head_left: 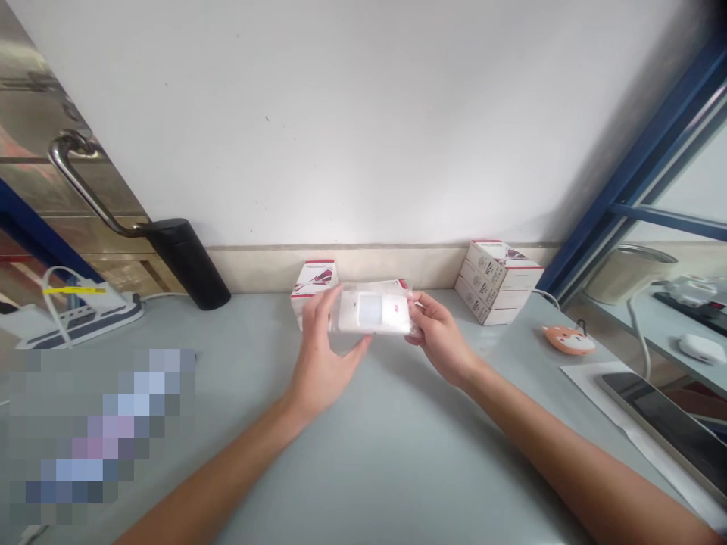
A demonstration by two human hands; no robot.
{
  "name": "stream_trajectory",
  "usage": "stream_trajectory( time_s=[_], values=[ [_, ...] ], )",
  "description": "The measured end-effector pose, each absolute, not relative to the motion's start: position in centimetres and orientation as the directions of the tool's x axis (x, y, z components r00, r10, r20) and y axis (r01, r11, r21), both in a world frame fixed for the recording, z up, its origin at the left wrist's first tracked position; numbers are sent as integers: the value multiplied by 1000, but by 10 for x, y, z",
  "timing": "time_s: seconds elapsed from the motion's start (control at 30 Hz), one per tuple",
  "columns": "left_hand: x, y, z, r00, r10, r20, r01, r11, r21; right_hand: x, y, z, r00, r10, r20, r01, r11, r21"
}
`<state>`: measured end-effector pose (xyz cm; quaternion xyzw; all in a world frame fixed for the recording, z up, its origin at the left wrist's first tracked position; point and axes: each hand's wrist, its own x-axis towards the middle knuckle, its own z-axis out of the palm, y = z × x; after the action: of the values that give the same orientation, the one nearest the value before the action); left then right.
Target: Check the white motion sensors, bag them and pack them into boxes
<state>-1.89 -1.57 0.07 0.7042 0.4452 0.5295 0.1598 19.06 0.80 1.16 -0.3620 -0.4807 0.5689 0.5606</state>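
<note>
A white motion detector (pixel 375 313) with a pale rectangular window and a small red mark is wrapped in a clear plastic bag. It is held up above the grey table. My right hand (pixel 440 333) pinches the bag at the detector's right end, fingers closed. Around the left end curves my left hand (pixel 318 356), its fingers at the upper left and its thumb at the lower edge. Just behind the left fingers stands a white and red box (pixel 314 278). Another red-edged box (pixel 402 283) is mostly hidden behind the detector.
Stacked white and red boxes (pixel 500 284) stand at the back right, near an orange animal-faced case (pixel 569 340) and a phone-like dark device (pixel 664 416) on white paper. At left are a black cylinder (pixel 190 265), a power strip (pixel 85 322) and a pixelated area. A wall closes the back.
</note>
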Motion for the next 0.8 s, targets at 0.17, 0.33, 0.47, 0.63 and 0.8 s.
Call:
stream_trajectory(
  time_s=[0.17,0.33,0.47,0.63,0.8],
  values=[
    [-28,-13,3,289,588,755,666,-690,283,190,5,12,-156,985,74,-201,42,-979],
    [-26,-16,6,388,584,713,619,-739,268,189,2,18,-87,991,101,-112,91,-990],
    [-21,-19,6,247,841,481,588,-525,615,191,6,14,-126,985,117,-15,116,-993],
    [-20,-17,12,179,968,177,483,-243,841,196,12,3,-236,963,129,91,154,-984],
    [-23,-12,17,173,985,-19,439,-59,897,204,13,2,-373,925,76,144,138,-980]
  ],
)
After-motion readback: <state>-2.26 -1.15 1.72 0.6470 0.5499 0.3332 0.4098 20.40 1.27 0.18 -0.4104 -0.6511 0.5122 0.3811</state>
